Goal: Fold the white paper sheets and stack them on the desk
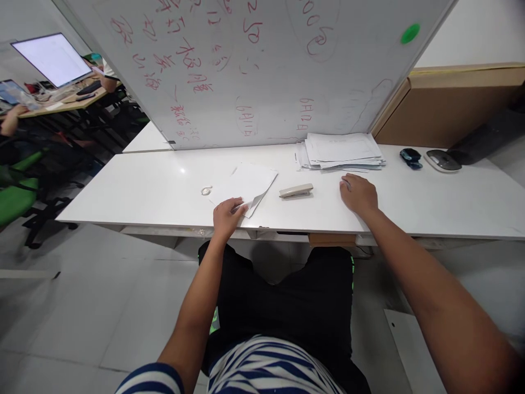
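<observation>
My left hand [228, 217] pinches the near corner of a few white paper sheets [248, 183] between thumb and fingers. The top sheet curls up at its right side. Just right of the papers lies a pale beige stapler [296, 191] on the white table [135, 189]; neither hand touches it. My right hand [360, 194] rests on the tabletop further right, its fingers curled in. Something small and greyish may be at its fingertips, but I cannot make it out. Left of the sheets sits a small white coiled item [206, 190].
A stack of papers [340, 150] lies against the whiteboard [262, 76] behind the table. To its right are a dark small object [410, 157], a computer mouse [443, 161] and a cardboard box [451, 106]. People sit at a desk with a monitor [53, 57] at far left.
</observation>
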Demonstrator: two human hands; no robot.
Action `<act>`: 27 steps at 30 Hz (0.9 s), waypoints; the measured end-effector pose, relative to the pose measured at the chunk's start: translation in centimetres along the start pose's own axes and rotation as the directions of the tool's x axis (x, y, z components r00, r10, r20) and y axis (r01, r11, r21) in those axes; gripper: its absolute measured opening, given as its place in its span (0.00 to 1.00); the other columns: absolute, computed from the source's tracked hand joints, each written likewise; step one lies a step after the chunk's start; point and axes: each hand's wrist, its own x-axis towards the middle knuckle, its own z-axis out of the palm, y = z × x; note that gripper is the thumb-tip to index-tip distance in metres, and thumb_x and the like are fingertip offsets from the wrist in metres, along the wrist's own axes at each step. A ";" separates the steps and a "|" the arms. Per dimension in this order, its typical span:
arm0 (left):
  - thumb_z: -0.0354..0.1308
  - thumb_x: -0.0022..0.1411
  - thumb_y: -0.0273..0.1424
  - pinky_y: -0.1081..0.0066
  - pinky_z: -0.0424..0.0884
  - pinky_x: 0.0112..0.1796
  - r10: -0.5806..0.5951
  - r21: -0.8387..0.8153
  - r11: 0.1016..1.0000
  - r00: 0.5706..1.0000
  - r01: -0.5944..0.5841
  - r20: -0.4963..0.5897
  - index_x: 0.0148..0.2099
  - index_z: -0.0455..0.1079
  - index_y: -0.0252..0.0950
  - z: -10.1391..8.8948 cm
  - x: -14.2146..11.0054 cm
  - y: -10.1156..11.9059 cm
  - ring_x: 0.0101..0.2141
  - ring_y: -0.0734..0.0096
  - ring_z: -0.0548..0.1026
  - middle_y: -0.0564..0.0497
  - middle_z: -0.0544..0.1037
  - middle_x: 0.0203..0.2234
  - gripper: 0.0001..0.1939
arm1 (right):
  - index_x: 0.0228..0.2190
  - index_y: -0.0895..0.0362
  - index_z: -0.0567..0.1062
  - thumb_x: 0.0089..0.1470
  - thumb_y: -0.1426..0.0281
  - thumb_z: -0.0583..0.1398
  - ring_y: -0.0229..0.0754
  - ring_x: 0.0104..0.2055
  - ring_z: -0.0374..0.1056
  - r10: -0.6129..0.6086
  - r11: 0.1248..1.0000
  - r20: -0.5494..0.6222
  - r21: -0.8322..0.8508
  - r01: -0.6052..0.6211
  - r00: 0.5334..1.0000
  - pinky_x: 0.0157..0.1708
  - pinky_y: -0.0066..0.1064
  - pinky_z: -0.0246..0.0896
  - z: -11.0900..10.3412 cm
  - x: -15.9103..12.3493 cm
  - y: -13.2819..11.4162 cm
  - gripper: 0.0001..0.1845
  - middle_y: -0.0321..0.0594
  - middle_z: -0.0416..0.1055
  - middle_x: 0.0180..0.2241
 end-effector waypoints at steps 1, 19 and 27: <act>0.55 0.62 0.41 0.60 0.65 0.53 -0.008 0.000 1.000 1.000 0.008 -0.009 0.44 0.73 0.44 0.0 0.0 0.0 0.51 0.63 0.71 0.54 0.77 0.47 0.12 | 0.45 0.59 0.76 0.58 0.66 0.51 0.50 0.54 0.65 0.001 1.000 0.001 -0.003 -0.001 1.000 0.55 0.43 0.57 0.0 0.0 0.0 0.20 0.46 0.71 0.51; 0.53 0.62 0.38 0.68 0.71 0.41 -0.128 -0.142 0.987 0.902 0.075 -0.411 0.44 0.72 0.38 -2.7 -3.2 0.2 0.40 0.63 0.77 0.49 0.79 0.38 0.13 | 0.43 0.62 0.76 0.59 0.67 0.49 0.51 0.50 0.67 -0.001 0.984 -0.239 0.175 0.044 0.971 0.51 0.45 0.60 -3.0 -2.9 -3.9 0.20 0.53 0.73 0.46; 0.52 0.64 0.24 0.62 0.72 0.46 0.588 -0.070 0.790 0.785 -0.609 -0.196 0.50 0.70 0.40 -5.5 -15.0 0.8 0.46 0.65 0.76 0.48 0.79 0.43 0.14 | 0.58 0.50 0.63 0.58 0.44 0.42 0.50 0.44 0.71 -0.040 0.063 0.529 0.848 -0.527 0.847 0.44 0.45 0.65 -6.5 -18.2 -14.6 0.36 0.48 0.73 0.47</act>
